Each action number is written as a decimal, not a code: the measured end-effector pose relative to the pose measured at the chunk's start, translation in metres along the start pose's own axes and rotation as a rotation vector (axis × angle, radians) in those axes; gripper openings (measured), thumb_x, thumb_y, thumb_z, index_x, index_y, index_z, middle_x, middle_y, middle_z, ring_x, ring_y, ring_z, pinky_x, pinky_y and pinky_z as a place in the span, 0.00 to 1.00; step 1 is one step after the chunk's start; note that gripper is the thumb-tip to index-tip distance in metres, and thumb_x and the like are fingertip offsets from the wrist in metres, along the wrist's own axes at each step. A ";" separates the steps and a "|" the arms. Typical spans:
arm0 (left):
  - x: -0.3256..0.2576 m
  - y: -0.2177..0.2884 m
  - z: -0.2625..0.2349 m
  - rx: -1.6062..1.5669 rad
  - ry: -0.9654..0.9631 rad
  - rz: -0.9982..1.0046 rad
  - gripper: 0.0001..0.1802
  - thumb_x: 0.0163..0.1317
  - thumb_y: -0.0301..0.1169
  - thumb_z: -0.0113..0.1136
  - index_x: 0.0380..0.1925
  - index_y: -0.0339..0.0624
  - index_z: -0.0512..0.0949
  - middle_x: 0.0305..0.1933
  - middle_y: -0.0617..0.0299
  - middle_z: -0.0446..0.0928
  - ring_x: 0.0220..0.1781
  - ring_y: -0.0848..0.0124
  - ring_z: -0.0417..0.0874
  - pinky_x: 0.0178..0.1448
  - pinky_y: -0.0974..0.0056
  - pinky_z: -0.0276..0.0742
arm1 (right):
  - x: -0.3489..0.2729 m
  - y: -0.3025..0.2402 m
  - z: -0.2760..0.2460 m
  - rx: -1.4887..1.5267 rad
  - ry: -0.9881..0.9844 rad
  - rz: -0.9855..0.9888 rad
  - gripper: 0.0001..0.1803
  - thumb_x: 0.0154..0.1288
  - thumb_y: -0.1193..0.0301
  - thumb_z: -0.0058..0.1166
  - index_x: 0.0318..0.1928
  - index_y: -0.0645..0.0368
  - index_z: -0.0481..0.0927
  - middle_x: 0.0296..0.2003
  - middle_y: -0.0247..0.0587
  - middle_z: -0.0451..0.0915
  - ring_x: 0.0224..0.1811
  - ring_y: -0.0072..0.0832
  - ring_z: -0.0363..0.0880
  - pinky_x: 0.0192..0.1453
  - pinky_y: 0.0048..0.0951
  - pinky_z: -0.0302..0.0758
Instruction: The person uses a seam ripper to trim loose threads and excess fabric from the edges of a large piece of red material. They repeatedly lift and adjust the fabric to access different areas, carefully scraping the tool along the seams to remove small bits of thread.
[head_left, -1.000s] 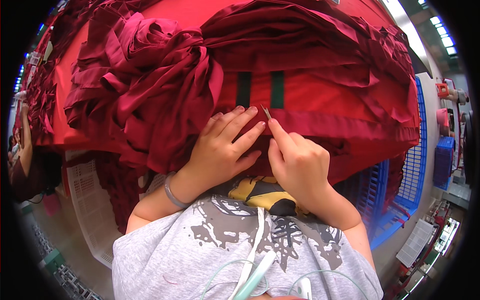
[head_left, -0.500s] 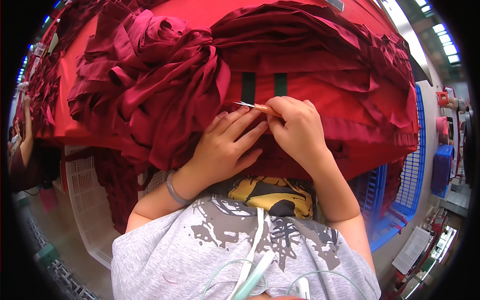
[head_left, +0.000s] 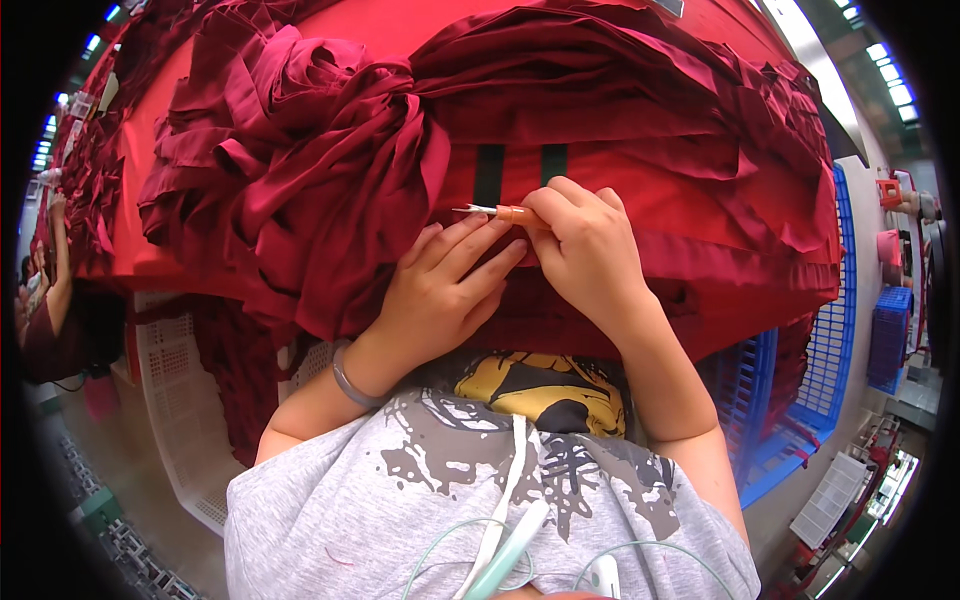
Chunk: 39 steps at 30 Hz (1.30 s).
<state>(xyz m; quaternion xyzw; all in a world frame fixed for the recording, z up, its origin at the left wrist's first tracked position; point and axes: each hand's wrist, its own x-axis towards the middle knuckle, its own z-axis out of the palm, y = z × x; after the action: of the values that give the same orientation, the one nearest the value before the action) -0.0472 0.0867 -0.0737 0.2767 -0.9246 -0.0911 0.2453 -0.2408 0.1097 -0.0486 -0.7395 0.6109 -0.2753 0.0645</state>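
My right hand point(head_left: 590, 245) is closed round the orange handle of a seam ripper point(head_left: 514, 214). Its metal forked tip points left, just above the fingertips of my left hand point(head_left: 440, 290). That hand lies on the dark red fabric point(head_left: 640, 258) with its fingers stretched out and slightly apart. Whether the tip touches cloth or thread is too small to tell. To the left, a big gathered bundle of dark red fabric strips point(head_left: 300, 170) spreads over the table. Two dark green bands point(head_left: 489, 173) show on the bright red surface beyond my hands.
More dark red fabric point(head_left: 600, 80) runs across the far side of the red-covered table point(head_left: 380, 25). Below its edge stand a white plastic basket point(head_left: 180, 390) on the left and a blue crate point(head_left: 825, 330) on the right. Another person's arm point(head_left: 60, 270) shows at far left.
Both hands and the seam ripper have shifted slightly left, and the fabric bundle has moved a little that way too. My grip on the handle looks the same.
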 end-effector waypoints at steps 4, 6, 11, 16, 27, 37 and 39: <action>0.000 0.000 0.000 0.008 0.019 0.013 0.23 0.56 0.31 0.63 0.54 0.52 0.80 0.63 0.63 0.74 0.62 0.64 0.75 0.62 0.54 0.69 | 0.000 -0.005 0.001 0.024 0.126 -0.003 0.03 0.62 0.72 0.55 0.35 0.58 0.77 0.28 0.36 0.76 0.32 0.36 0.78 0.36 0.35 0.65; 0.003 0.000 -0.001 -0.025 0.031 0.032 0.23 0.53 0.29 0.65 0.53 0.51 0.81 0.61 0.60 0.75 0.60 0.63 0.76 0.60 0.55 0.69 | -0.004 0.001 0.005 0.108 0.229 0.045 0.03 0.63 0.74 0.54 0.35 0.60 0.77 0.29 0.39 0.76 0.31 0.38 0.77 0.35 0.35 0.67; 0.004 -0.002 0.001 -0.013 0.061 0.042 0.23 0.49 0.25 0.64 0.49 0.49 0.82 0.59 0.61 0.76 0.56 0.63 0.78 0.56 0.58 0.71 | -0.010 0.010 -0.011 0.488 0.305 0.288 0.05 0.69 0.75 0.53 0.38 0.66 0.76 0.27 0.42 0.72 0.26 0.31 0.72 0.32 0.29 0.69; -0.007 -0.016 -0.014 0.052 0.134 0.098 0.14 0.50 0.26 0.63 0.38 0.49 0.85 0.51 0.65 0.80 0.46 0.68 0.79 0.51 0.61 0.74 | -0.026 0.025 -0.030 0.577 0.370 0.345 0.18 0.69 0.68 0.58 0.26 0.63 0.66 0.23 0.29 0.59 0.24 0.17 0.55 0.27 0.23 0.57; -0.015 -0.017 -0.092 0.318 0.595 -0.185 0.09 0.48 0.17 0.50 0.25 0.36 0.80 0.50 0.50 0.79 0.49 0.58 0.80 0.60 0.59 0.70 | -0.079 0.057 -0.055 0.716 0.526 0.397 0.21 0.66 0.80 0.57 0.18 0.57 0.62 0.21 0.24 0.63 0.22 0.09 0.51 0.24 0.19 0.48; 0.102 -0.004 0.028 0.099 0.161 -0.080 0.13 0.60 0.28 0.58 0.45 0.40 0.81 0.49 0.53 0.81 0.53 0.57 0.81 0.59 0.55 0.73 | -0.079 0.027 -0.063 0.770 0.463 0.579 0.06 0.69 0.77 0.55 0.31 0.60 0.78 0.18 0.14 0.63 0.20 0.01 0.51 0.21 0.13 0.44; 0.102 -0.005 0.027 0.151 0.119 -0.086 0.07 0.59 0.27 0.58 0.36 0.40 0.82 0.41 0.55 0.83 0.45 0.59 0.82 0.55 0.56 0.74 | -0.089 0.033 -0.066 0.771 0.449 0.596 0.08 0.70 0.75 0.54 0.31 0.62 0.78 0.17 0.17 0.65 0.18 0.03 0.54 0.21 0.13 0.48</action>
<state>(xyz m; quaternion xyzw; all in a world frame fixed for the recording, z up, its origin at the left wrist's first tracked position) -0.1325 0.0265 -0.0571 0.3389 -0.8999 -0.0149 0.2739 -0.3106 0.2012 -0.0369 -0.3796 0.6475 -0.6011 0.2745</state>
